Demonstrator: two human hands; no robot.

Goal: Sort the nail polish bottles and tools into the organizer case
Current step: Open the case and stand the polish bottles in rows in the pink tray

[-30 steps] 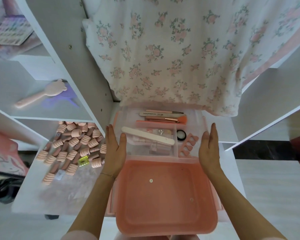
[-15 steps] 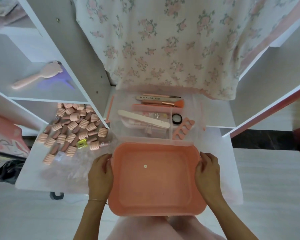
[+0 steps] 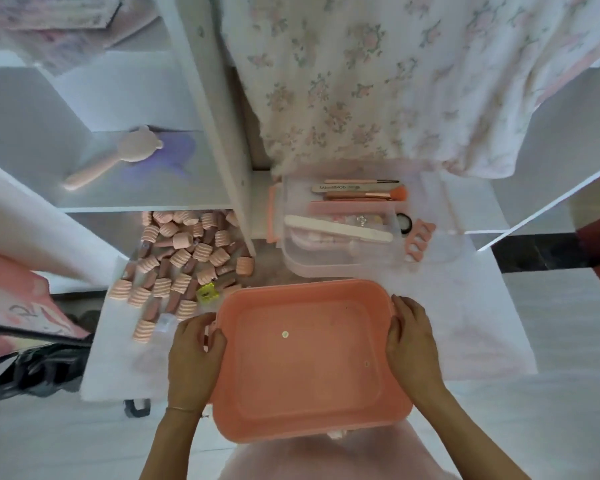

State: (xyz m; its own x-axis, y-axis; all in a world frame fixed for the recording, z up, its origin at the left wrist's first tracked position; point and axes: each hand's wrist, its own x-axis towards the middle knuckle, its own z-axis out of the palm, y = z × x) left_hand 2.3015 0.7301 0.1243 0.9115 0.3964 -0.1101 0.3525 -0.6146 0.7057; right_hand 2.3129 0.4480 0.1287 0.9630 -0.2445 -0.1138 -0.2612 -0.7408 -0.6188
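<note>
A pink case lid lies hollow side up at the near edge of the white table. My left hand grips its left rim and my right hand grips its right rim. Behind it stands the clear organizer case, apart from the lid, holding a white nail file, brushes and small items. A pink toe separator rests at its right side. A heap of several pink nail polish bottles lies on the table to the left, with a yellow clip among them.
A floral cloth hangs over the back of the table. White shelf panels rise on the left, with a pink bear-shaped brush on one shelf. A white slanted board stands at right. Dark bags lie on the floor at left.
Both hands slid from the clear case's sides back to the pink lid's rims. The lid has come nearer to me and now lies apart from the clear case.
</note>
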